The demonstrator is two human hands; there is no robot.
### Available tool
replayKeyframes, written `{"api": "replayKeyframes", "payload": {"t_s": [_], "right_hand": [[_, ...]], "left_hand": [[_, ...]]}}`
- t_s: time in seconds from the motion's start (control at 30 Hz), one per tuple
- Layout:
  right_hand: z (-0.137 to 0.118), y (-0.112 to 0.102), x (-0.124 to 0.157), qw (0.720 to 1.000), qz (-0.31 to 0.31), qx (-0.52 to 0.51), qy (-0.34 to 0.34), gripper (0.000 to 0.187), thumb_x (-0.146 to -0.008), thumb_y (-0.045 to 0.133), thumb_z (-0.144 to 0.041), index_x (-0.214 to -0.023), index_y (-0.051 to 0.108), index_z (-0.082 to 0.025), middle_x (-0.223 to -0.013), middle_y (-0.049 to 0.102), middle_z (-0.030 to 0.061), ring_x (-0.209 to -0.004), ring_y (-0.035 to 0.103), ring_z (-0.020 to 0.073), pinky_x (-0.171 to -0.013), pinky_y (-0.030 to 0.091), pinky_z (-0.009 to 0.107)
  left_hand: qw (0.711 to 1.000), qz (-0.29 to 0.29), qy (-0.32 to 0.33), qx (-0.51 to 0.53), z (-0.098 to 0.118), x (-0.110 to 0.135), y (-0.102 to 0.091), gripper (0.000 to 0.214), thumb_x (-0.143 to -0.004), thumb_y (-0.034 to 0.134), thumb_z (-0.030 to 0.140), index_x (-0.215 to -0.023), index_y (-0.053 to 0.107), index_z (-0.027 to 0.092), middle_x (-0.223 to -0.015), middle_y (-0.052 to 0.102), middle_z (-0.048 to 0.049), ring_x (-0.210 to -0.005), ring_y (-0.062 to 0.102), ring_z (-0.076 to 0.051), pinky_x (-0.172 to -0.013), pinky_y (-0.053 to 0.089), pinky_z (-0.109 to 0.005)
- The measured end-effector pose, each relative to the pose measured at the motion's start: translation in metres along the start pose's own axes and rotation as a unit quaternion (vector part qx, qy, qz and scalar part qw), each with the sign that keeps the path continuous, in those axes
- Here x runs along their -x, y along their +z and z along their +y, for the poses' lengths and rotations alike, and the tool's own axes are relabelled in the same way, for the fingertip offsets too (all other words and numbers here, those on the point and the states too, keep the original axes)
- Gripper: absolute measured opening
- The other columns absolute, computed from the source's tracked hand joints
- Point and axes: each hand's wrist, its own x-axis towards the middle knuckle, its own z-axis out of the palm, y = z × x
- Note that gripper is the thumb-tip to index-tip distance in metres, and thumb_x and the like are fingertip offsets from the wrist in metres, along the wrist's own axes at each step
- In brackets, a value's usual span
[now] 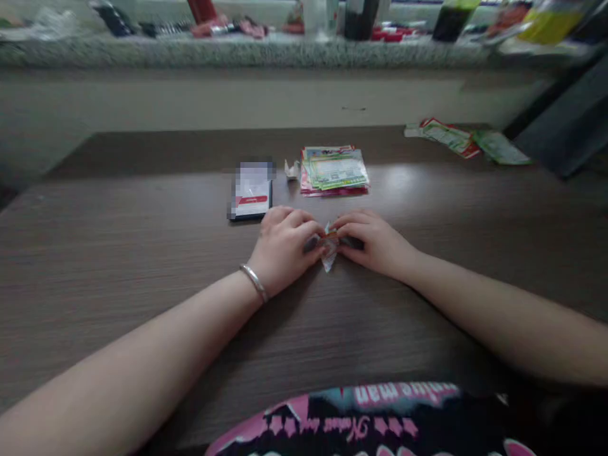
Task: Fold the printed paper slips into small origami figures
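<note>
Folded paper piece (329, 258), small, pointed at the near end: held midway between the hands, close over the desk (142, 266); contact with the surface cannot be told. It is pinched from both sides by the fingertips of the left hand (289, 237) and the right hand (375, 239), presumably so that so slight an item is steadied evenly.

Phone (255, 185), one: laid flat just beyond the left hand, screen up, perhaps so that it can be glanced at.

Small folded shape (291, 171), pale: stood between the phone and the stack.

Stack of printed sheets (336, 170): loosely piled, likely placed to be within reach.

Printed strips (451, 138): left well apart, by the far edge, seemingly to be out of the way.
</note>
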Motion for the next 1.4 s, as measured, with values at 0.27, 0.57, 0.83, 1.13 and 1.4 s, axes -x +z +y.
{"api": "replayKeyframes", "payload": {"t_s": [0.27,0.57,0.83,1.13,1.4], "right_hand": [[-0.003,-0.002,0.0,1.0,-0.017,-0.003,-0.022,0.012,-0.086,0.058,-0.017,-0.095,0.066,-0.02,-0.108,0.069,0.0054,-0.108,0.057,0.021,-0.097,0.044,0.039],[-0.003,-0.006,0.0,0.999,-0.039,-0.031,-0.02,0.016,-0.089,0.055,-0.017,-0.093,0.07,-0.021,-0.1,0.072,0.004,-0.098,0.063,0.0174,-0.088,0.048,0.034],[-0.003,-0.009,0.003,0.996,-0.059,0.04,-0.048,0.02,-0.092,0.051,-0.02,-0.095,0.071,-0.023,-0.106,0.071,0.0025,-0.099,0.061,0.0177,-0.087,0.048,0.032],[-0.01,-0.015,0.004,0.988,-0.083,0.119,-0.044,0.023,-0.091,0.05,-0.019,-0.099,0.071,-0.024,-0.111,0.069,0.0032,-0.101,0.059,0.0209,-0.087,0.048,0.035],[-0.009,-0.017,0.007,0.988,-0.099,0.114,-0.028,0.025,-0.09,0.05,-0.018,-0.101,0.072,-0.024,-0.112,0.069,0.0029,-0.101,0.059,0.0209,-0.088,0.048,0.035]], "left_hand": [[0.997,-0.029,0.059,0.049,-0.007,-0.002,0.001,0.017,-0.088,0.061,0.035,-0.083,0.071,0.023,-0.093,0.072,0.0007,-0.091,0.056,-0.019,-0.09,0.041,-0.037],[0.986,-0.042,0.152,0.045,-0.01,-0.002,-0.003,0.02,-0.092,0.054,0.028,-0.092,0.072,0.02,-0.094,0.071,-0.002,-0.097,0.057,-0.019,-0.09,0.048,-0.033],[0.974,-0.088,0.207,-0.021,-0.008,-0.004,-0.012,0.025,-0.095,0.048,0.025,-0.101,0.071,0.019,-0.1,0.071,-0.0038,-0.097,0.061,-0.02,-0.088,0.052,-0.034],[0.966,-0.142,0.2,-0.084,-0.005,-0.002,-0.022,0.028,-0.092,0.05,0.022,-0.116,0.065,0.022,-0.11,0.069,-0.0035,-0.105,0.06,-0.024,-0.085,0.051,-0.039],[0.963,-0.178,0.183,-0.087,-0.003,-0.003,-0.028,0.029,-0.089,0.05,0.02,-0.111,0.068,0.022,-0.12,0.067,-0.0005,-0.109,0.059,-0.024,-0.091,0.048,-0.041]]}}
